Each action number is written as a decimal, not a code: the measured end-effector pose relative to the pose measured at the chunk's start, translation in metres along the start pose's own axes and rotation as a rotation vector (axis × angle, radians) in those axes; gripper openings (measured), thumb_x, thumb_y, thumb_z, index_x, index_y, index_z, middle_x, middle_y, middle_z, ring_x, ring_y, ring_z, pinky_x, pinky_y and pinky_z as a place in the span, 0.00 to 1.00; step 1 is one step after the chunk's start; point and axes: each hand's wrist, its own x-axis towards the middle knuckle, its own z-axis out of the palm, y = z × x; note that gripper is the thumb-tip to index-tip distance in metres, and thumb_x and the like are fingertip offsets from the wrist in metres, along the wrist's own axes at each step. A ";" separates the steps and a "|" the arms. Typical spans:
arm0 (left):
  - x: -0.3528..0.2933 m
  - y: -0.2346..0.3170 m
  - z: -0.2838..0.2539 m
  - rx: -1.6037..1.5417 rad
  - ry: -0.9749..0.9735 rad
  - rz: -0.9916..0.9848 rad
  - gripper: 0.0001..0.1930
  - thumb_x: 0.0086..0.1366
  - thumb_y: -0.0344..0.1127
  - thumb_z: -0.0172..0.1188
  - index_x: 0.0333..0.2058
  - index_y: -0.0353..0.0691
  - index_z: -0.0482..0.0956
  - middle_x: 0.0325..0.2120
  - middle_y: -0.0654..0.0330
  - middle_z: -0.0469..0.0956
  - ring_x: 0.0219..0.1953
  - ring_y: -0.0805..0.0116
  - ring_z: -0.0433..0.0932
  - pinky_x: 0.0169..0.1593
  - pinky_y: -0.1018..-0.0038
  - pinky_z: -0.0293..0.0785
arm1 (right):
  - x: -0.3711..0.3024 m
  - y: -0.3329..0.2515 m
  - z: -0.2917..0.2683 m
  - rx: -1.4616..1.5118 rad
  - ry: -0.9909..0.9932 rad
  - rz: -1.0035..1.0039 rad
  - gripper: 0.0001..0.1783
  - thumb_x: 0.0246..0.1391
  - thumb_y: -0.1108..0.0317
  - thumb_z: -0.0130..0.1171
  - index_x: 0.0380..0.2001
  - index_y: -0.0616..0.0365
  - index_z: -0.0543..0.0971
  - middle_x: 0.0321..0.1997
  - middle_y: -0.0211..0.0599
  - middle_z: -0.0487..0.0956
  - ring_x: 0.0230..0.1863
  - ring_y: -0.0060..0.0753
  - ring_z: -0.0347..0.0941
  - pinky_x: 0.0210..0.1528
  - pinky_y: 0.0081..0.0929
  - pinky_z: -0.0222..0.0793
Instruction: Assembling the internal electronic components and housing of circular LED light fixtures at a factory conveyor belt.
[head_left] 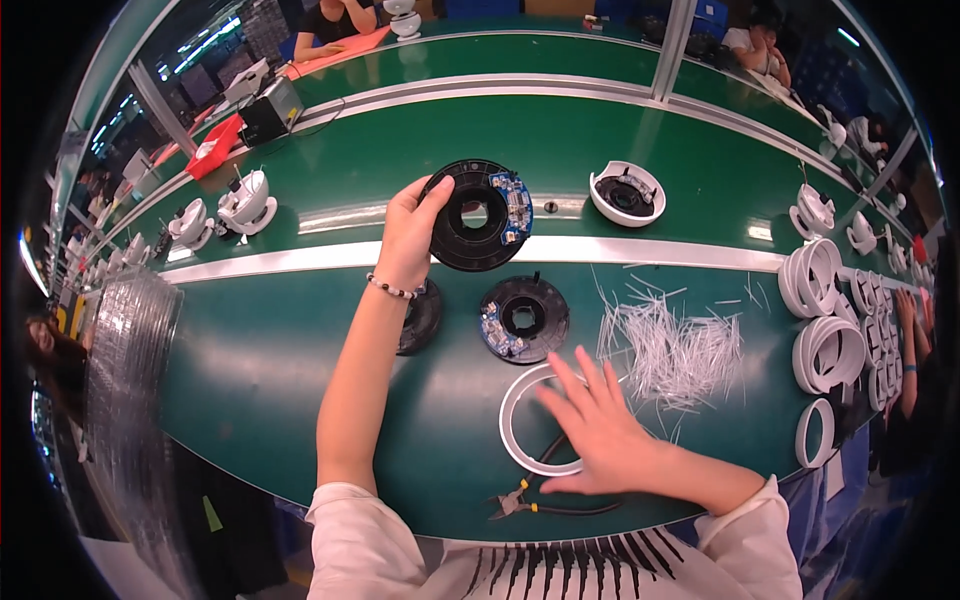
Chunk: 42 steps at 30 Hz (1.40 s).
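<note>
My left hand (pixel 412 232) is raised and grips the left rim of a black round disc (pixel 463 244) with a central hole and a curved blue circuit board (pixel 516 208). My right hand (pixel 600 428) has its fingers spread and hovers over or rests on the right side of a white plastic ring (pixel 508 424); whether it touches the ring I cannot tell. Under that hand lie diagonal cutters (pixel 512 500) with dark handles. A second black disc with a blue board (pixel 545 300) lies beyond the ring. Another black disc (pixel 424 318) is partly hidden by my left forearm.
A heap of thin white strips (pixel 680 350) lies right of the discs. Stacked white rings (pixel 830 355) stand at the right edge. On the green bench behind sits a white housing with a black insert (pixel 628 194). Clear plastic trays (pixel 130 370) pile up at left. Other people sit across.
</note>
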 end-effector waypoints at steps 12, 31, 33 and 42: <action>-0.012 0.007 0.006 -0.081 -0.037 -0.056 0.11 0.61 0.33 0.50 0.37 0.31 0.72 0.32 0.60 0.76 0.31 0.75 0.75 0.34 0.81 0.73 | 0.010 0.000 0.008 0.110 0.111 -0.165 0.19 0.35 0.56 0.65 0.23 0.61 0.75 0.47 0.43 0.67 0.56 0.50 0.54 0.55 0.49 0.51; -0.013 0.011 0.014 -0.074 -0.084 -0.088 0.10 0.61 0.32 0.50 0.36 0.31 0.73 0.31 0.59 0.76 0.26 0.73 0.77 0.30 0.81 0.75 | 0.018 -0.007 -0.002 0.066 0.039 0.159 0.60 0.24 0.43 0.67 0.53 0.74 0.53 0.57 0.71 0.47 0.56 0.66 0.48 0.58 0.44 0.49; -0.012 0.008 0.013 -0.072 -0.099 -0.093 0.10 0.61 0.33 0.50 0.36 0.31 0.73 0.31 0.59 0.76 0.27 0.74 0.76 0.31 0.81 0.75 | 0.016 -0.008 -0.004 0.076 0.053 0.162 0.60 0.25 0.46 0.68 0.54 0.74 0.51 0.57 0.70 0.47 0.57 0.65 0.48 0.58 0.44 0.48; -0.031 -0.021 0.025 -0.029 -0.093 -0.072 0.11 0.61 0.33 0.51 0.37 0.31 0.73 0.30 0.63 0.75 0.31 0.79 0.72 0.36 0.81 0.70 | -0.002 0.042 -0.027 0.592 0.487 0.014 0.68 0.13 0.61 0.75 0.59 0.62 0.45 0.61 0.46 0.50 0.61 0.41 0.48 0.60 0.35 0.46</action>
